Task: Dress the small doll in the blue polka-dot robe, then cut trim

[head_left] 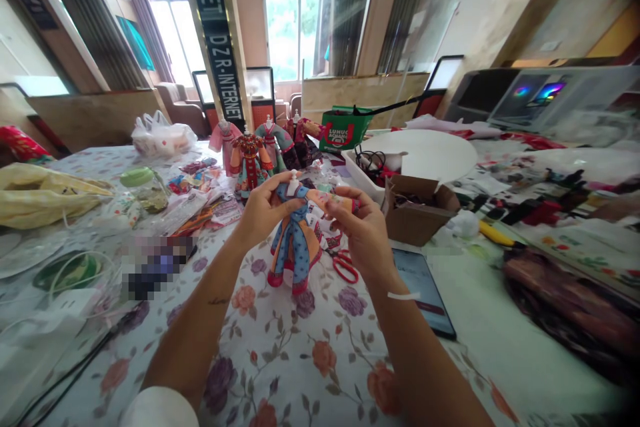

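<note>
A small doll garment (295,243) in blue and orange with red trim hangs upright over the flowered tablecloth, a white neck peg at its top. My left hand (267,208) pinches its blue shoulder, fingers behind it. On the other side my right hand (363,227) grips the orange sleeve between thumb and fingers, the sleeve stretched out to the right. Red-handled scissors (345,267) lie on the cloth just below my right hand. Behind my hands stand several dressed doll bodies (251,163), also with white necks.
A phone (425,290) lies right of my right forearm, near an open cardboard box (420,217). Farther back are a white tub (365,177) and a green bag (345,128). Left are a green-lidded jar (145,188), cables and plastic packets.
</note>
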A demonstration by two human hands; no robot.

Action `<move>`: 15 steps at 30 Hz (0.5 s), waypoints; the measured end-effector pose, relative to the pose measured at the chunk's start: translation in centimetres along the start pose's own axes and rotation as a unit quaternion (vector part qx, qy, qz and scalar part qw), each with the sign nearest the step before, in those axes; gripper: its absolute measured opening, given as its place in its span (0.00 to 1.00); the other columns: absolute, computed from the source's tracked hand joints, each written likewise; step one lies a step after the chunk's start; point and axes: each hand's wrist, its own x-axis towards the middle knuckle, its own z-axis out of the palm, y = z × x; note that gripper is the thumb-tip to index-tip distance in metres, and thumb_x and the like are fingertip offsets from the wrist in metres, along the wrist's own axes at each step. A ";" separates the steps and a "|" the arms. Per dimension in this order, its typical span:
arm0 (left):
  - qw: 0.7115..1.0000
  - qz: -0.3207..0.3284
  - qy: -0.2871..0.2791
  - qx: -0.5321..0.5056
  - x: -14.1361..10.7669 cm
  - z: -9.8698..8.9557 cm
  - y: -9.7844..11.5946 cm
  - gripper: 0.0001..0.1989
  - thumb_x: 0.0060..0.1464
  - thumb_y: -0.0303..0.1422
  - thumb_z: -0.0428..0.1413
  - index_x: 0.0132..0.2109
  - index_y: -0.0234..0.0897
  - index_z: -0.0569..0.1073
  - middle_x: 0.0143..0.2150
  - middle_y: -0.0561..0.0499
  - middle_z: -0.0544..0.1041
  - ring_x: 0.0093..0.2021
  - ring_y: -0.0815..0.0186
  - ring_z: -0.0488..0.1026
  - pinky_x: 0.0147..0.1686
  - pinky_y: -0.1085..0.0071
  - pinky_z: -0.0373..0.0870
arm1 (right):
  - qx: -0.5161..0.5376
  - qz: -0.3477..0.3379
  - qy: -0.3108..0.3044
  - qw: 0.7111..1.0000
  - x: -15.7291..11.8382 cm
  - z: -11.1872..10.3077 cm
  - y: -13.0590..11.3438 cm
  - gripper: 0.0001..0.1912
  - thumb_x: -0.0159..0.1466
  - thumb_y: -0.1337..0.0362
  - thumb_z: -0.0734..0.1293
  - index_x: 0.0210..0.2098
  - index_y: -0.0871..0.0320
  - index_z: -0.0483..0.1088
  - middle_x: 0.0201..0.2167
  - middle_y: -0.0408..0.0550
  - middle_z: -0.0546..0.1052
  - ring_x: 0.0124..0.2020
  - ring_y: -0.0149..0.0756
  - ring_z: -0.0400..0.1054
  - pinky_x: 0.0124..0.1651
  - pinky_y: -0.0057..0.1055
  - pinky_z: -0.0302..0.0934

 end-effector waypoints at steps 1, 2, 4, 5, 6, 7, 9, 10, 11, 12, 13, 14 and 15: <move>1.000 -0.001 -0.001 0.000 0.0 0.0 0.0 0.24 0.46 0.34 0.64 0.52 0.35 0.72 0.51 0.44 0.75 0.47 0.61 0.73 0.48 0.65 0.70 | -0.022 -0.014 0.001 1.000 0.1 -0.2 0.0 0.24 0.50 0.59 0.76 0.45 0.55 0.69 0.31 0.42 0.75 0.28 0.31 0.70 0.27 0.26 0.64; 1.000 -0.003 -0.003 -0.001 0.0 0.0 0.1 0.25 0.46 0.34 0.64 0.52 0.35 0.72 0.51 0.44 0.76 0.47 0.60 0.73 0.48 0.65 0.70 | -0.041 -0.035 0.000 0.999 0.1 -0.4 0.0 0.26 0.50 0.59 0.76 0.47 0.54 0.68 0.34 0.43 0.75 0.31 0.33 0.70 0.30 0.28 0.65; 1.000 -0.007 -0.006 -0.003 0.0 0.0 0.2 0.25 0.46 0.34 0.64 0.53 0.34 0.72 0.49 0.44 0.76 0.47 0.61 0.73 0.48 0.66 0.70 | -0.088 -0.078 -0.022 0.993 0.1 -0.5 -0.2 0.26 0.50 0.58 0.76 0.47 0.53 0.69 0.38 0.45 0.75 0.35 0.35 0.71 0.36 0.31 0.67; 1.000 -0.008 -0.007 -0.004 0.0 0.0 0.2 0.25 0.46 0.34 0.64 0.53 0.34 0.72 0.49 0.44 0.76 0.46 0.61 0.73 0.48 0.66 0.70 | -0.120 -0.095 -0.042 0.987 0.1 -0.6 -0.4 0.23 0.51 0.58 0.75 0.44 0.53 0.71 0.38 0.45 0.75 0.36 0.36 0.70 0.37 0.32 0.66; 1.000 -0.007 -0.009 -0.006 -0.1 0.0 0.2 0.26 0.47 0.34 0.64 0.53 0.34 0.71 0.49 0.44 0.76 0.47 0.61 0.73 0.48 0.66 0.70 | -0.156 -0.109 -0.059 0.980 0.1 -0.5 -0.7 0.19 0.52 0.57 0.75 0.42 0.54 0.72 0.37 0.46 0.76 0.36 0.36 0.70 0.38 0.33 0.66; 1.000 -0.006 -0.012 -0.007 -0.1 0.1 0.3 0.26 0.47 0.34 0.64 0.54 0.35 0.71 0.49 0.44 0.75 0.47 0.61 0.73 0.48 0.66 0.70 | -0.193 -0.121 -0.071 0.971 0.1 -0.5 -0.9 0.16 0.53 0.57 0.74 0.39 0.55 0.74 0.36 0.46 0.76 0.35 0.37 0.70 0.36 0.33 0.66; 1.000 -0.005 -0.021 -0.009 -0.1 0.1 0.3 0.25 0.48 0.34 0.63 0.54 0.35 0.71 0.50 0.44 0.75 0.48 0.61 0.72 0.50 0.66 0.69 | -0.253 -0.144 -0.083 0.953 0.1 -0.2 -1.3 0.13 0.55 0.56 0.73 0.36 0.56 0.75 0.32 0.47 0.77 0.32 0.37 0.69 0.34 0.33 0.65; 1.000 -0.005 -0.026 -0.008 -0.2 0.1 0.4 0.25 0.48 0.33 0.63 0.55 0.35 0.71 0.51 0.44 0.74 0.49 0.61 0.72 0.51 0.66 0.68 | -0.270 -0.157 -0.083 0.946 0.1 0.0 -1.4 0.12 0.56 0.56 0.72 0.36 0.57 0.75 0.31 0.47 0.77 0.31 0.36 0.69 0.33 0.33 0.65; 1.000 -0.003 -0.028 -0.004 -0.2 0.1 0.3 0.25 0.49 0.33 0.63 0.55 0.35 0.70 0.52 0.43 0.74 0.50 0.60 0.72 0.52 0.65 0.67 | -0.281 -0.171 -0.083 0.941 0.1 0.2 -1.5 0.12 0.58 0.56 0.71 0.36 0.57 0.75 0.31 0.47 0.77 0.31 0.36 0.69 0.33 0.33 0.64; 1.000 0.001 -0.030 0.000 -0.3 0.1 0.3 0.26 0.49 0.33 0.63 0.55 0.35 0.70 0.52 0.43 0.73 0.50 0.60 0.71 0.52 0.65 0.67 | -0.288 -0.186 -0.081 0.936 0.1 0.4 -1.5 0.11 0.59 0.56 0.69 0.36 0.56 0.75 0.32 0.47 0.77 0.31 0.36 0.70 0.33 0.33 0.65; 1.000 0.009 -0.029 0.005 -0.4 0.1 0.3 0.26 0.48 0.33 0.63 0.56 0.36 0.70 0.52 0.43 0.73 0.51 0.59 0.71 0.52 0.65 0.67 | -0.293 -0.199 -0.079 0.932 0.1 0.6 -1.5 0.11 0.60 0.56 0.68 0.36 0.56 0.75 0.33 0.48 0.77 0.32 0.37 0.70 0.34 0.33 0.65; 0.999 0.019 -0.027 0.013 -0.5 0.1 0.3 0.28 0.48 0.33 0.64 0.56 0.37 0.69 0.52 0.44 0.73 0.51 0.59 0.71 0.52 0.65 0.67 | -0.296 -0.207 -0.075 0.930 0.1 0.8 -1.4 0.10 0.60 0.57 0.68 0.36 0.56 0.75 0.34 0.48 0.77 0.32 0.37 0.70 0.34 0.33 0.65; 0.999 0.029 -0.025 0.022 -0.6 0.1 0.3 0.29 0.47 0.33 0.64 0.57 0.38 0.68 0.52 0.44 0.72 0.51 0.59 0.71 0.52 0.65 0.67 | -0.298 -0.209 -0.073 0.929 0.0 0.9 -1.2 0.10 0.61 0.57 0.68 0.37 0.56 0.75 0.34 0.48 0.77 0.32 0.36 0.70 0.34 0.33 0.64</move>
